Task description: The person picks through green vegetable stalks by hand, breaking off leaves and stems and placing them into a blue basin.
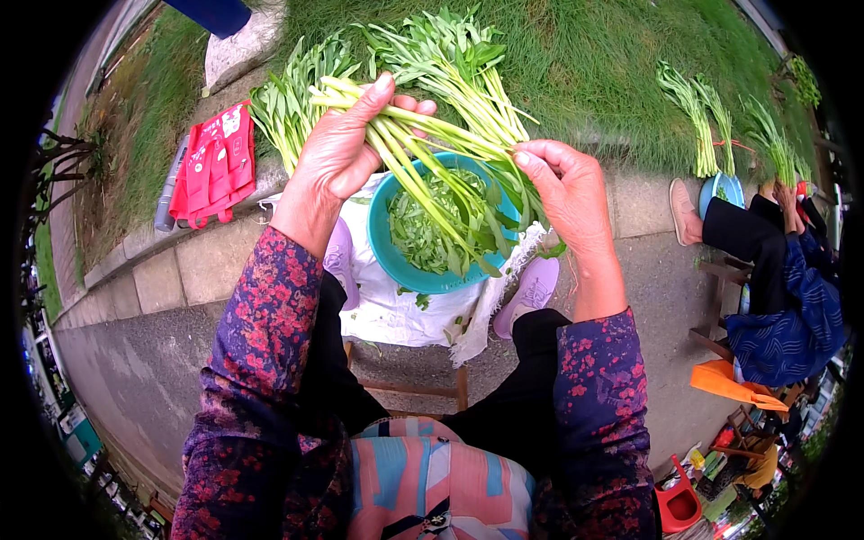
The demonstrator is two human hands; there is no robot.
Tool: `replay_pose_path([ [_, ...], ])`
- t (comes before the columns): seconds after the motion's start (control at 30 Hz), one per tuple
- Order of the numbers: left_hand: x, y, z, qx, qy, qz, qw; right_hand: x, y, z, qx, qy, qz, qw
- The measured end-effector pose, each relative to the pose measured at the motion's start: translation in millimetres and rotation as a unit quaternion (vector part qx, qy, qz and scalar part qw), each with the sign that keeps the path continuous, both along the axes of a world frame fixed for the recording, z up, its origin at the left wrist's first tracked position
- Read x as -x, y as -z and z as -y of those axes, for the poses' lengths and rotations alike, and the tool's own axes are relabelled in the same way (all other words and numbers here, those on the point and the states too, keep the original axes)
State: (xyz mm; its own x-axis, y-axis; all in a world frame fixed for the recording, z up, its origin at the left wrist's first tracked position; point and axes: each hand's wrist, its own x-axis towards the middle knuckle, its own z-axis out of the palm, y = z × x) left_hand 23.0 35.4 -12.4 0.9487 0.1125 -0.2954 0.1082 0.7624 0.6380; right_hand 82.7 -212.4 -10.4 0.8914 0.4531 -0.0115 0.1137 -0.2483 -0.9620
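Observation:
My left hand [346, 139] is closed around the pale cut ends of a bunch of long-stalked leafy greens [409, 175], its thumb on top. The bunch slants down to the right, its leafy tips hanging over a teal basin [423, 286]. At the right of the bunch, my right hand [569, 191] pinches a stalk or leaf between thumb and fingers. Loose green leaves [418, 229] lie inside the basin. Beneath it, between my lilac shoes [533, 286], a white cloth sack [387, 319] is spread with leaf scraps on it.
Two heaps of the same greens [445, 58] lie beyond the basin by the grass. A red bag [216, 166] rests on the kerb at left, beside a grey cylinder [168, 193]. At right, another person [778, 270] sits near a blue basin [723, 189]. A red stool [678, 504] stands lower right.

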Motion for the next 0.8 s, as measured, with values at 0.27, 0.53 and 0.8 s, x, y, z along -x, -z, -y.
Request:
replay_pose_path([
  [0.27, -5.1, -1.8, 9.6, -0.053, -0.086, -0.052, 0.993, -0.9, 2.0, -2.2, 0.004, 0.040, 0.110, 0.993],
  [0.53, -6.3, 4.2, -0.9, 0.020, -0.144, -0.077, 0.986, -8.5, 1.7, 4.3, 0.053, 0.158, 0.189, 0.968],
  [0.8, -3.4, 4.5, -10.8, 0.018, -0.170, -0.096, 0.981, -9.2, -4.9, 0.0, 0.096, 0.184, 0.216, 0.954],
])
